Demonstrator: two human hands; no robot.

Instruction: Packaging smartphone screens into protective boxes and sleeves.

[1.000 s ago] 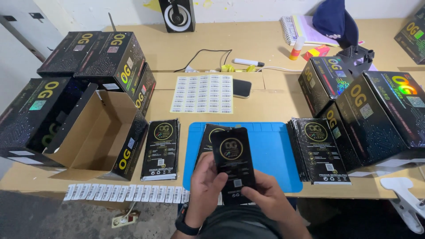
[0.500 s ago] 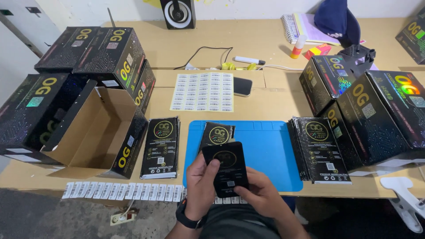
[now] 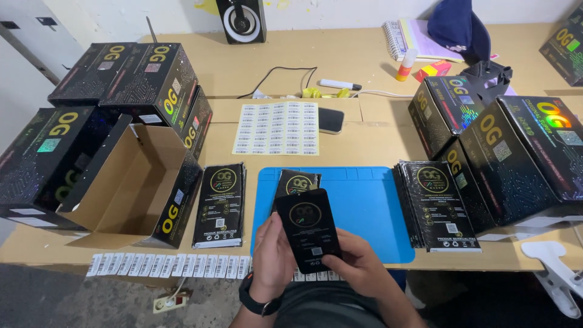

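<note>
- Holding a flat black packet [image 3: 306,229] in both hands, the person is working through the handling step of a packing job, judging by the stacks and the label strips around.
- Gripping the packet's left edge, the left hand [image 3: 271,258] is curling its fingers around that side, thumb on the front face.
- Supporting the bottom right corner, the right hand [image 3: 358,265] is closing partly around the packet, with the thumb lying near the small square code printed low on the front.
- Hovering above the near edge of the blue mat [image 3: 358,209], the packet is sitting upright and tilted slightly; it is not touching the mat.
- Lying just beyond the hands on the mat is another black packet [image 3: 296,181], partly hidden by the held one.
- Sitting left of the hands is a packet stack [image 3: 220,203], and farther left an open cardboard box [image 3: 130,188].
- Resting right of the hands is a second stack [image 3: 440,206].
- Running along the counter [image 3: 364,136] edge, just left of the left wrist, is a label strip [image 3: 170,265].
- Judging from this, the next move is calling for a steady two-handed grip.
</note>
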